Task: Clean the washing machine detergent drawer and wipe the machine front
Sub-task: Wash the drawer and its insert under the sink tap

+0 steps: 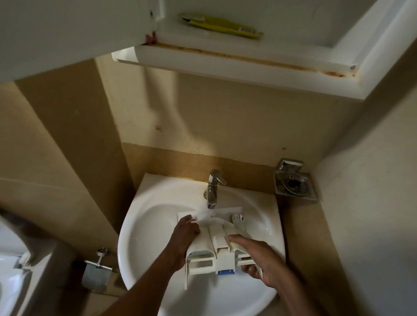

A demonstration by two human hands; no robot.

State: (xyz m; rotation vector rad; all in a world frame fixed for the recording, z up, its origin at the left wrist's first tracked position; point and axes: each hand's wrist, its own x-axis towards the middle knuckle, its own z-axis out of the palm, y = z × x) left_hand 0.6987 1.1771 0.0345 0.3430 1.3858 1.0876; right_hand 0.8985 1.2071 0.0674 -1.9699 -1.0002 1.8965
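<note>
A person leans over a white washbasin (140, 251) with the washing machine's detergent drawer (218, 243) held inside the bowl, just under the chrome tap (212, 190). Water runs from the spout onto the far end of the drawer, right beside the fingertips of the left hand (185, 233). That hand lies on the drawer's left side, fingers curled down over it; whether it grips or only presses is hard to tell from here. The right hand (259, 258) clasps the near right corner, thumb stretched along the top and fingers wrapped under the edge, closed around the plastic. The drawer is off-white, with a raised channel down its middle and open compartments at the near end; a small blue piece (225, 272) shows between the two hands. What sits in the compartments cannot be made out.

Beyond the right hand, a square metal soap dish (293, 184) hangs in the wall corner. Past the left forearm, low on the wall, is a metal toilet-roll holder (95, 274). High above both hands, a white cabinet (246, 63) stands open with a yellow-green packet (221, 26) on its shelf.
</note>
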